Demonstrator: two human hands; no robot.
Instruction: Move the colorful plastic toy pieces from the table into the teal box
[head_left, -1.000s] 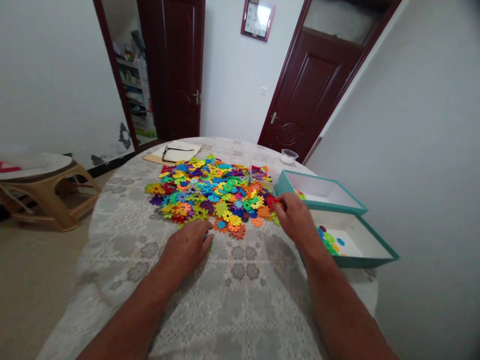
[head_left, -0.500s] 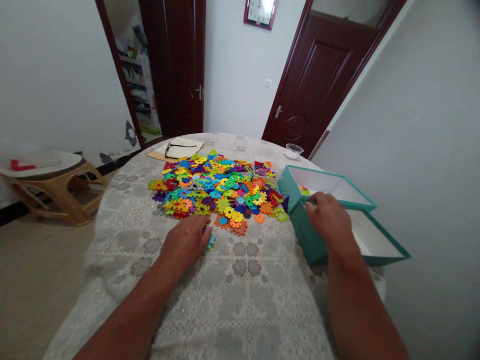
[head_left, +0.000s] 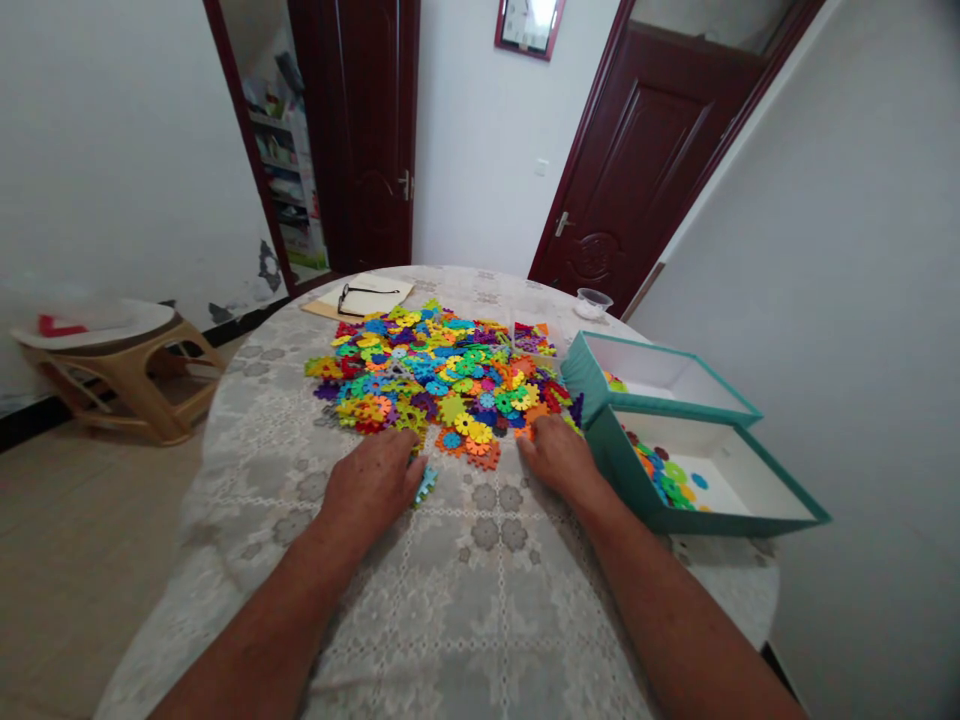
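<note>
A: Where are the toy pieces (head_left: 450,385)?

B: Heaped in the middle of the table, in front of both hands. They look like thin plastic: flat discs with notched, gear-like rims, in yellow, blue, green, orange, red and purple, lying over one another at all angles.

A: And the left hand (head_left: 375,470)?

B: It rests at the near left edge of the heap, fingers bent and loosely together, thumb beside a light-blue piece (head_left: 426,484) with a toothed edge. Whether it grips that piece cannot be told.

A: The right hand (head_left: 553,450)?

B: It is at the near right edge, palm down, fingers curled over orange pieces. The fingertips are partly hidden, so one cannot tell whether anything is grasped.

A: What lies around them?

B: Right of that hand, two oblong teal boxes with white insides stand edge to edge. The near box (head_left: 731,460) has a small scatter of discs at its left end; the far box (head_left: 645,365) shows a few in its left corner. Behind the heap are dark-framed glasses (head_left: 343,297) on paper, and a clear round bowl (head_left: 594,302). Under everything spreads a pale tablecloth (head_left: 457,600) with grey flowers and lacy, dotted lines.
</note>
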